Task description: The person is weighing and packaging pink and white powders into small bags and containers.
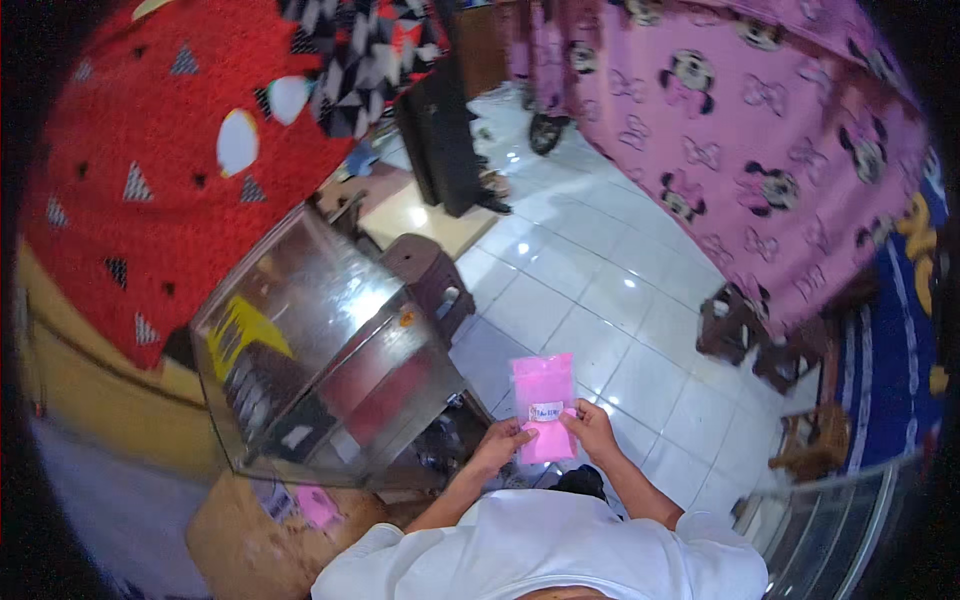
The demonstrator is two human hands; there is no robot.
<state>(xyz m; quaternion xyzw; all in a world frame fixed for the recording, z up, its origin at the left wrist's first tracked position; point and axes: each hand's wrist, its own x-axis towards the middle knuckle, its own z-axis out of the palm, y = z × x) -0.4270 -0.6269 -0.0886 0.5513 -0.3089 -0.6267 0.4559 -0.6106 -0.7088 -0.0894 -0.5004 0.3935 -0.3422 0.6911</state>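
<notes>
A pink plastic pouch [541,382], translucent in its upper half and bearing a white label with writing, is held up in front of my body. On its lower left edge, my left hand [501,445] grips it with the thumb on the front. My right hand [590,433] pinches the right edge beside the label, thumb also on the front. The fingers behind the pouch are hidden. Below it, part of a dark thing [581,481] shows at my waist, too covered to name.
Left stands a glass display case [300,337]; before it, a brown surface [247,536] carries a pink packet [318,505]. Brown plastic stools [431,277] stand beyond. Red cloth [150,172] and pink cartoon-print cloth [720,135] flank the white tiled floor [637,345]. A glass-sided case [825,517] is at right.
</notes>
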